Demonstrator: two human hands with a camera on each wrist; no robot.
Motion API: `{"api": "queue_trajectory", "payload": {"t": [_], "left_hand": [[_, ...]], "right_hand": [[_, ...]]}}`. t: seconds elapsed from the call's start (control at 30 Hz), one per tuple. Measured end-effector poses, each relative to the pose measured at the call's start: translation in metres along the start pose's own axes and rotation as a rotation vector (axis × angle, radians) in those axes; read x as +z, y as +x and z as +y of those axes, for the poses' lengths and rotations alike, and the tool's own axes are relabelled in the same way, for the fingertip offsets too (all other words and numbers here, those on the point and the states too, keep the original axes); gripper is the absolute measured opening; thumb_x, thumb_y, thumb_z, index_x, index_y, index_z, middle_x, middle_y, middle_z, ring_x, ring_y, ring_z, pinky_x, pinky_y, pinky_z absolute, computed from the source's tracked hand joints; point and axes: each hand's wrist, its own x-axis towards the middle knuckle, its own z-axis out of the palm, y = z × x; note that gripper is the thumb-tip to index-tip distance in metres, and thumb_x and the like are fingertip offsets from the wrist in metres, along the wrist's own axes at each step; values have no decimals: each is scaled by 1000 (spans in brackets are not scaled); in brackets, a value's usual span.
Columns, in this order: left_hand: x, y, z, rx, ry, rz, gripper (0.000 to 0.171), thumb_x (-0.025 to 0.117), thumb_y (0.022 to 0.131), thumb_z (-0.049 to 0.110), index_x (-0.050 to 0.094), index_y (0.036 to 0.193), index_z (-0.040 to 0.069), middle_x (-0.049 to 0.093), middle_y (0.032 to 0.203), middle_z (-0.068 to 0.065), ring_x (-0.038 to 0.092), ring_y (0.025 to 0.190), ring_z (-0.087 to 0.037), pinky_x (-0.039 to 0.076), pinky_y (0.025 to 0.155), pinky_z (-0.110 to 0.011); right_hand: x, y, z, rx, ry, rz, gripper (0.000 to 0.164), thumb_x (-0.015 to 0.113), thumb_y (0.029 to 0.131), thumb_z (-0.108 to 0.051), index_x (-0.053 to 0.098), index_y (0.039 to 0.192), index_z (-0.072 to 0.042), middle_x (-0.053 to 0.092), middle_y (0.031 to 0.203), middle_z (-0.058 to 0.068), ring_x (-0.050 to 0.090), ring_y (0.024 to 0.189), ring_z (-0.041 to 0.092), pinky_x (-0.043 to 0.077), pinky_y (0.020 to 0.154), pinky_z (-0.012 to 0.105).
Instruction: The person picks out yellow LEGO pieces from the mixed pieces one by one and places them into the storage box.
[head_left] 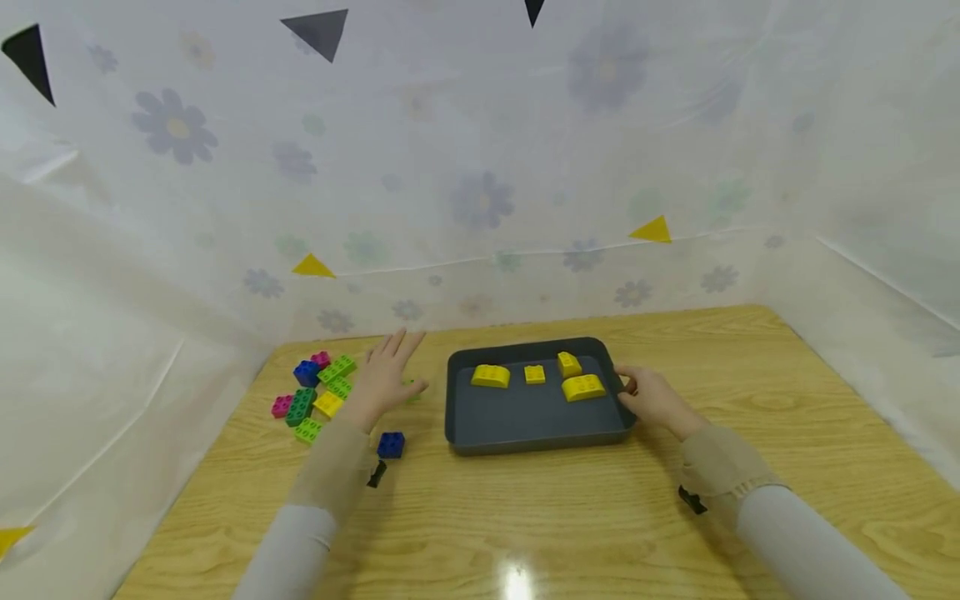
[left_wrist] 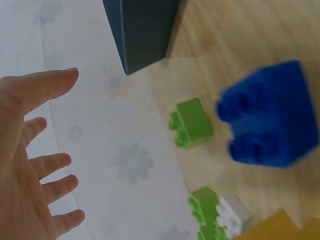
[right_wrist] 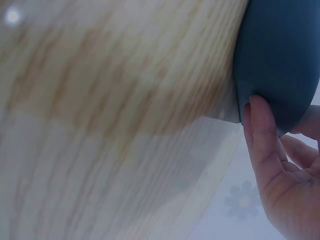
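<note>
My left hand point(head_left: 384, 379) hovers with its fingers spread, just right of a group of toy building bricks, holding nothing. Near its wrist lies a blue brick point(head_left: 391, 445), large in the left wrist view, with a light green brick point(left_wrist: 192, 122) farther off. My right hand point(head_left: 654, 398) grips the right side of a dark grey tray point(head_left: 517, 425); in the right wrist view a digit presses the outer wall point(right_wrist: 272, 65). In the tray are a yellow curved brick point(head_left: 491, 376), a small square one point(head_left: 534, 374) and two more yellow bricks point(head_left: 583, 387) at the right.
Left on the wooden table point(head_left: 540, 517) lie pink, blue, yellow and light green bricks with a dark green brick point(head_left: 302, 407), some partly behind my left hand. A white flowered sheet point(head_left: 480, 167) hangs behind the table and along both sides.
</note>
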Motion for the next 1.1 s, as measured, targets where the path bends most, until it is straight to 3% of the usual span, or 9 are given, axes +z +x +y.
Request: {"api": "queue_trajectory", "payload": {"t": [0.33, 0.43, 0.6, 0.87, 1.1], "left_hand": [[6, -51, -24, -93, -24, -45, 67, 64, 84, 23, 33, 142, 11, 31, 142, -24, 29, 127, -46, 22, 99, -65], [5, -63, -31, -115, -29, -69, 61, 66, 81, 17, 42, 136, 6, 39, 134, -25, 37, 120, -46, 30, 92, -66], [5, -80, -43, -177, -67, -127, 51, 70, 73, 11, 54, 120, -1, 48, 116, -23, 48, 101, -39, 43, 82, -56], [15, -99, -52, -232, -115, -127, 56, 71, 68, 8, 54, 120, -3, 41, 124, -28, 40, 111, -45, 41, 85, -59], [21, -102, -53, -274, -182, -101, 54, 69, 70, 0, 52, 121, -4, 38, 123, -28, 43, 103, -42, 43, 83, -56]], "right_hand": [[2, 0, 0, 9, 0, -1, 51, 50, 88, 5, 32, 136, 11, 51, 81, 16, 43, 54, 17, 40, 49, 31], [2, -1, 2, 10, -7, 4, 51, 50, 88, 5, 32, 135, 12, 52, 83, 17, 44, 57, 17, 40, 50, 30], [1, -1, 2, -10, -18, 14, 51, 50, 87, 5, 33, 134, 14, 52, 82, 17, 44, 59, 18, 39, 51, 31], [3, 0, 2, -18, -26, 9, 50, 50, 87, 6, 33, 133, 15, 51, 79, 14, 41, 56, 16, 38, 50, 29], [3, -1, 1, -21, -24, 13, 50, 50, 87, 6, 33, 133, 16, 52, 83, 18, 45, 59, 18, 40, 51, 30]]}}
